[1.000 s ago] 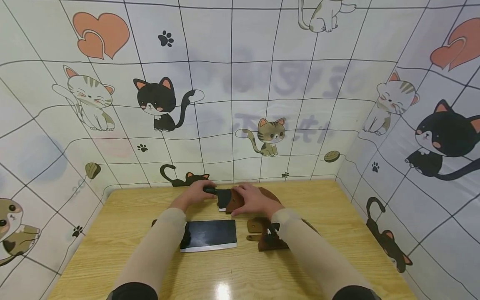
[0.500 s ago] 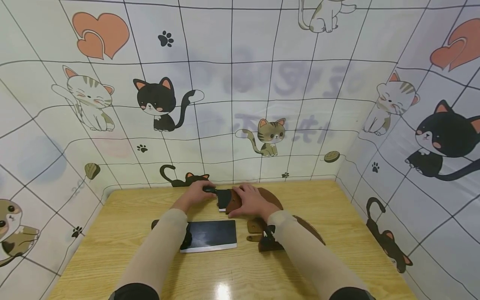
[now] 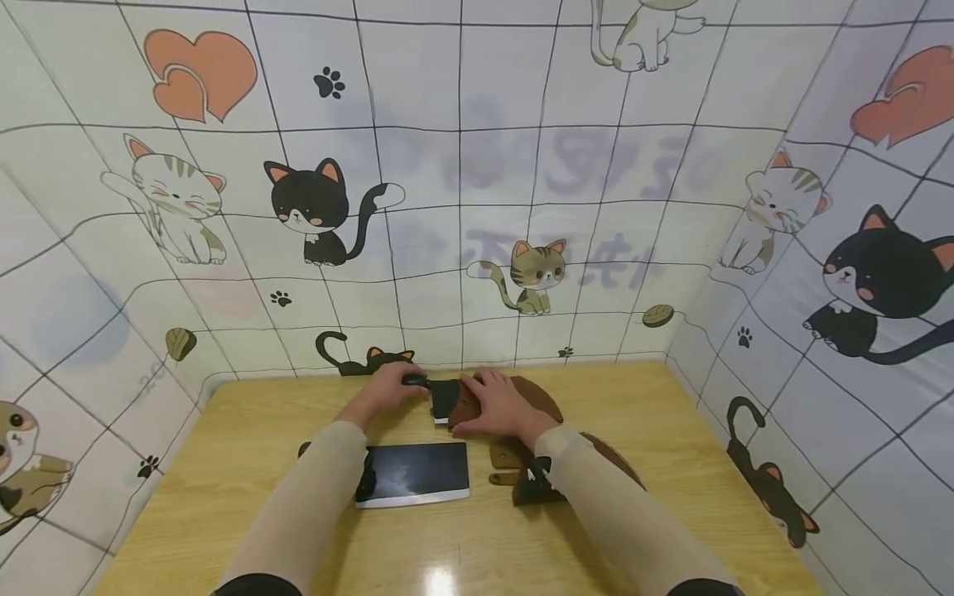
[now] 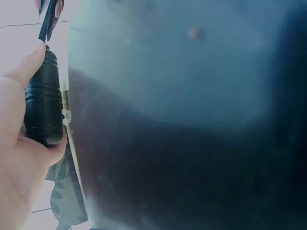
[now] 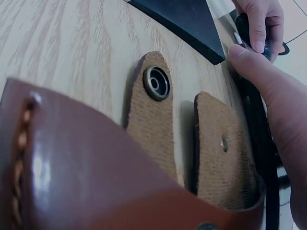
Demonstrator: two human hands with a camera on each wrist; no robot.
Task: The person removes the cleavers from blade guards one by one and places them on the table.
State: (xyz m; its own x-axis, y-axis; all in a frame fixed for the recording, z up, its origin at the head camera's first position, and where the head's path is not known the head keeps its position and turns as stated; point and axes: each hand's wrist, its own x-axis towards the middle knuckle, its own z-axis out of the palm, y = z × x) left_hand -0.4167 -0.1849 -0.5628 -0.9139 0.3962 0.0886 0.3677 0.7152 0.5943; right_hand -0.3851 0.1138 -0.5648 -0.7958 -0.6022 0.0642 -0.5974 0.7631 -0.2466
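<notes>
My left hand [image 3: 383, 391] grips the black ringed handle [image 4: 44, 103] of a knife at the back of the table. Its dark, broad blade [image 3: 445, 397] with a pale edge runs into a brown leather sheath [image 3: 537, 397]. Across that sheath lies my right hand [image 3: 501, 406], thumb on the near side and fingers on the far side. A larger cleaver [image 3: 421, 470] lies flat in front, its handle partly under my left sleeve. Beneath my right forearm is a second leather sheath [image 3: 540, 488]; in the right wrist view its strap [image 5: 156, 115] shows a metal snap.
The light wood table [image 3: 477, 538] ends at a cloth wall [image 3: 462, 165] printed with cats, close behind my hands. Side walls stand left and right. A small dark end [image 3: 303, 448] of something shows beside my left sleeve.
Both hands keep their places on the knife and sheath. My right forearm has shifted slightly, baring more of the nearer sheath. The head view has tilted up a little.
</notes>
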